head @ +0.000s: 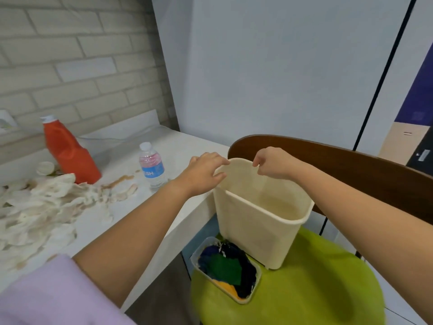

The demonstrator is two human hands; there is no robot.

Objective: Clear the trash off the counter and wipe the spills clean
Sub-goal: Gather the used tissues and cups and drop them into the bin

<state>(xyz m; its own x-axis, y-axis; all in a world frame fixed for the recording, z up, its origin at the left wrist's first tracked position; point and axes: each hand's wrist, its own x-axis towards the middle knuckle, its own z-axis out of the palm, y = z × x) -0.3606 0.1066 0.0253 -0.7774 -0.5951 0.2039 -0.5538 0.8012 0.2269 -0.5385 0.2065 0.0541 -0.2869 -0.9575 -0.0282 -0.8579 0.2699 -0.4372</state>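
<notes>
Cream bin [257,221], upright on green chair seat [316,277], right of table [145,207]. Left grip [203,172] and right grip [271,161] each pinch its far rim. Stained tissues [46,202] on table, left.

Both hands, left hand [203,172] and right hand [273,163], grip a cream bin's [257,221] far rim beside a bench [150,207] strewn with stained tissues [42,207].

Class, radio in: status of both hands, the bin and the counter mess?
Left hand and right hand both pinching bin rim. Bin on green chair seat. Stained tissues, brown spill on counter.
</notes>
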